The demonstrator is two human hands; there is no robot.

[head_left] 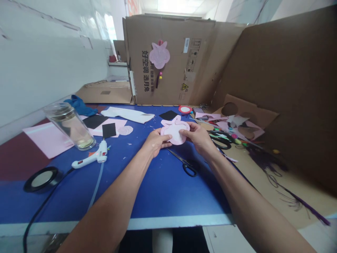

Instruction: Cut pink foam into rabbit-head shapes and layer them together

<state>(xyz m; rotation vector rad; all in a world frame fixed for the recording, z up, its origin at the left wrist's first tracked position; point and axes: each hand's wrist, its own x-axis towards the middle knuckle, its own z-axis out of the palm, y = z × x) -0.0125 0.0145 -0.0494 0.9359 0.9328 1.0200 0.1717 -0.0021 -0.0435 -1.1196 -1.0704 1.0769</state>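
Left hand point(156, 141) and right hand point(197, 137) both gripping a pink foam cutout point(174, 130); fingers curled over its edges; underside's hidden.

Blue tabletop point(147, 186) between glue gun point(91, 156) and scissors point(184, 164) gives the left hand point(156, 142) room; a glass tumbler point(70, 126) blocks farther left.

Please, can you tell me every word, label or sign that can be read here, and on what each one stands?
"好空调 选月兔": black vertical characters on the cardboard sheet, last characters a little unsure.
A white label: too small to read.
Printed handling symbols: pictures, no readable words.
A yellow warning triangle: a sign, no words.
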